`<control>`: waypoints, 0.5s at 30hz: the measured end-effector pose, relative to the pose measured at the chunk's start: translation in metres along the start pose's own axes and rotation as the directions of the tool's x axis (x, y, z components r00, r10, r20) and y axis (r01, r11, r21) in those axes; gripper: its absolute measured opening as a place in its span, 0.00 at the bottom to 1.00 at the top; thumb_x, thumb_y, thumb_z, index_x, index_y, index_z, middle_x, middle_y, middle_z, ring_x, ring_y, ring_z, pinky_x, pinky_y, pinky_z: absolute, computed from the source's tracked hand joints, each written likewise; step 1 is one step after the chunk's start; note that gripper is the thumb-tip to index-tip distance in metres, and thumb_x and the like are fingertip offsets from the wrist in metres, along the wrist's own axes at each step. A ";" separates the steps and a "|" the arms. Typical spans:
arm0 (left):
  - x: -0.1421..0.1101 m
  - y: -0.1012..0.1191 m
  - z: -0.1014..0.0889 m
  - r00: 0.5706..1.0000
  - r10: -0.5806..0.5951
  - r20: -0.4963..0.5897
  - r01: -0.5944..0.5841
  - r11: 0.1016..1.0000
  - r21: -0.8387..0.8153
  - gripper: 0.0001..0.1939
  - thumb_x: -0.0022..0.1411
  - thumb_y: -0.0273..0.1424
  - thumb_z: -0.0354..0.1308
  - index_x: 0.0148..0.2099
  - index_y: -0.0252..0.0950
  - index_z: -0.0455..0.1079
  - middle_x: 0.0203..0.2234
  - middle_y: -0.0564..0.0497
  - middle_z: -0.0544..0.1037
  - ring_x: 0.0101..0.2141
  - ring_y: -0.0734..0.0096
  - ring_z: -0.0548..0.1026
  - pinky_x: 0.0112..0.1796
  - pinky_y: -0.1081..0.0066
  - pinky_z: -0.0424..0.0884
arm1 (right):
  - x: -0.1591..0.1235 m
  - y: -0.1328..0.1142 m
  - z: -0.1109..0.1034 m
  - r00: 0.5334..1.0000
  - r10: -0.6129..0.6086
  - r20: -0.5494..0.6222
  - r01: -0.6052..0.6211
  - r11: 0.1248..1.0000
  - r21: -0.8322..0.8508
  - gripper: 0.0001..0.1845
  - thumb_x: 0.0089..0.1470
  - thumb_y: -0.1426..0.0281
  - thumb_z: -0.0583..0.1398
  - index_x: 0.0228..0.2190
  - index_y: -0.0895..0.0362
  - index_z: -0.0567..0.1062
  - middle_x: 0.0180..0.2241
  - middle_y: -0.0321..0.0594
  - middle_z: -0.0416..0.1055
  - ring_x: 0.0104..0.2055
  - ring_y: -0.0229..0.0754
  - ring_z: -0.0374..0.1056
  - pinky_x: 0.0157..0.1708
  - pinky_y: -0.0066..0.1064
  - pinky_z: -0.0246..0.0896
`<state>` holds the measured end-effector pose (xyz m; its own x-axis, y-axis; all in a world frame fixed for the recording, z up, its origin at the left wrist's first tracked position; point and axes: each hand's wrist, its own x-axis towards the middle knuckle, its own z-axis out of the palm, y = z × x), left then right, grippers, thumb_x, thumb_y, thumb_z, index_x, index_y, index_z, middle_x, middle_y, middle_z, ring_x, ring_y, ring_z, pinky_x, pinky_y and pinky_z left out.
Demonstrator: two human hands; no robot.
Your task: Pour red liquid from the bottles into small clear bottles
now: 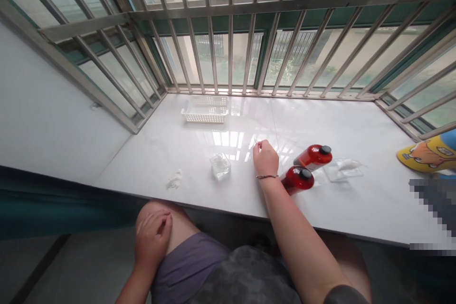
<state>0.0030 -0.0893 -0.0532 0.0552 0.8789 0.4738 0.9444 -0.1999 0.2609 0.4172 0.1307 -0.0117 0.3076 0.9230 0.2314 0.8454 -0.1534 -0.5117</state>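
My right hand [265, 156] is over the white ledge, its fingers closed in a pinch. Something thin and pale seems to poke out at the fingertips, too small to name. Just right of the wrist stand two red bottles with black caps, the nearer one [298, 179] and the farther one [312, 157]. To the left of that hand sits a small clear square glass container [221, 167] with whitish contents. A crumpled white tissue-like scrap [174, 179] lies farther left. My left hand [153, 233] rests on my knee with its fingers laid over it, holding nothing.
A white perforated basket [205, 118] stands at the back by the window bars [231, 52]. Right of the bottles lies a clear packet [344, 169] with white material. A yellow and blue cartoon-printed object [429, 154] is at the right edge, beside a pixelated dark area.
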 end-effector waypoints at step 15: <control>0.000 0.000 -0.001 1.000 0.007 -0.020 -0.007 1.000 -0.024 0.09 0.73 0.33 0.59 0.41 0.40 0.80 0.41 0.48 0.87 0.45 0.54 0.84 0.58 0.53 0.71 | -0.004 -0.013 -0.011 0.887 -0.256 0.385 0.270 0.963 0.019 0.08 0.73 0.69 0.56 0.38 0.53 0.72 0.33 0.40 0.77 0.33 0.43 0.69 0.33 0.32 0.49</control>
<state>0.0031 -0.0898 -0.0528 0.0550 0.8689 0.4919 0.9361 -0.2163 0.2774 0.4103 0.1252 0.0035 -0.1115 0.9936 0.0180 0.8885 0.1078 -0.4461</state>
